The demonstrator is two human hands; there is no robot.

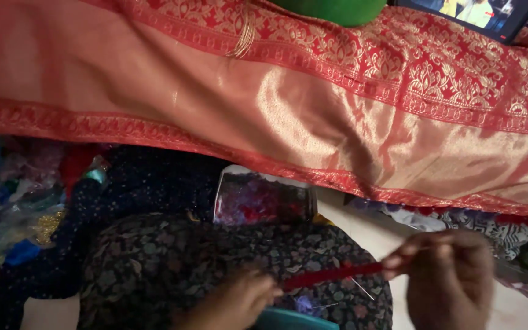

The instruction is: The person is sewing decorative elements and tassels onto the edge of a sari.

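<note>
My left hand [233, 302] and my right hand [450, 275] hold a thin red strip [334, 275] taut between them, low in the head view and blurred by motion. The left hand pinches its left end; the right hand pinches its right end. Fine pale threads [362, 288] trail below the strip. A large red and gold patterned silk cloth [288, 104] stretches across the upper part of the view, above both hands. My lap, covered in dark flowered fabric [172, 263], lies under the hands.
A clear box of coloured scraps [261, 198] sits beyond my knee. Heaped coloured bits in bags [19, 201] lie at the left. A teal rim [294, 319] shows at the bottom edge, a green cushion [331, 9] and a lit screen [478, 13] at the top.
</note>
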